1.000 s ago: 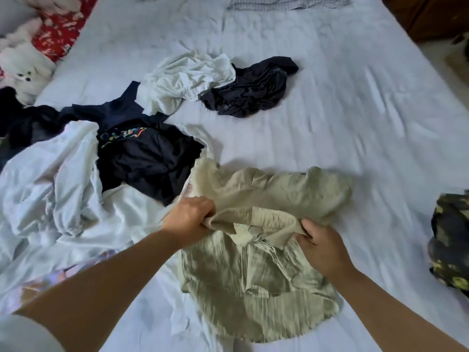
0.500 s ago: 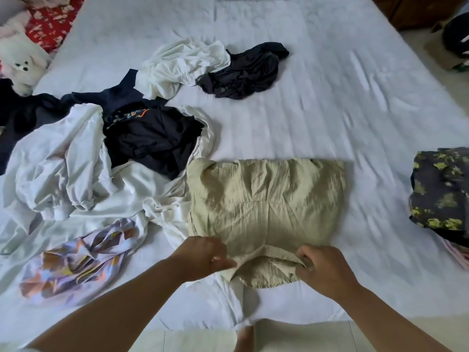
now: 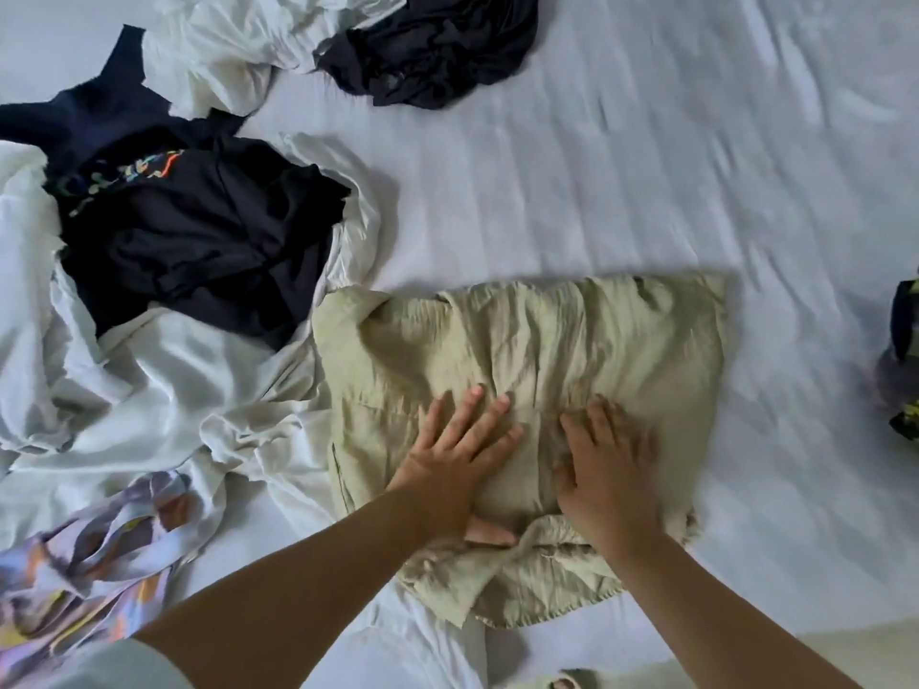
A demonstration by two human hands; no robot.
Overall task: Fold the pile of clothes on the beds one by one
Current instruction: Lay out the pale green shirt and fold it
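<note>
Khaki crinkled cloth makes up the folded garment (image 3: pixel 537 370) lying on the white bed sheet (image 3: pixel 621 166) at the near edge of the bed in the head view. Both hands lie flat on it with straight, spread fingers: the left hand (image 3: pixel 457 455) presses its middle, the right hand (image 3: pixel 609 464) just beside it. A loose flap of the garment sticks out under the wrists. Left of it, touching, sits the unfolded pile: white clothes (image 3: pixel 149 390), a navy top (image 3: pixel 199 231), a pastel patterned piece (image 3: pixel 84 569). Farther up lie another white garment (image 3: pixel 238 47) and a black one (image 3: pixel 437 47). A dark floral item (image 3: pixel 905 340) shows at the right edge.
</note>
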